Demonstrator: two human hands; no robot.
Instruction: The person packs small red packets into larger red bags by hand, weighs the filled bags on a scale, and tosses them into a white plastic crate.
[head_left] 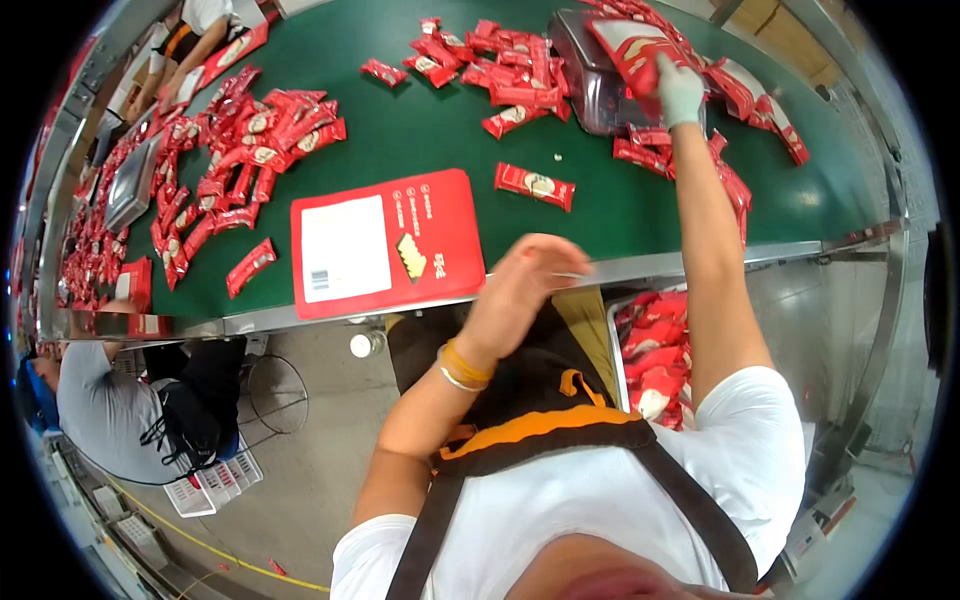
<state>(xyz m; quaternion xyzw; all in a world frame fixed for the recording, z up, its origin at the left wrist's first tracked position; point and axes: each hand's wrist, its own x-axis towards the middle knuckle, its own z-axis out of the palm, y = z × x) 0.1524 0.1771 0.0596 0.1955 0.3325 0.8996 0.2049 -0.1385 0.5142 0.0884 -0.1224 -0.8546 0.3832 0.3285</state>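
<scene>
My right hand (681, 92), in a pale glove, reaches far over the green belt (420, 130) and grips a large red bag (628, 45) above a clear bin (592, 95). My left hand (520, 285) hovers at the belt's metal front edge with its fingers loosely bent, and nothing shows in it. It is just right of a flat red pack with a white label (385, 242). One small red wrapped bar (535, 185) lies alone between my two hands. More such bars are heaped around the bin (490, 62).
A big heap of red bars (240, 140) covers the belt's left part. A crate of red packs (660, 350) stands below the belt by my right side. A seated person in grey (100, 400) works at left, and another person (195, 35) at far top left.
</scene>
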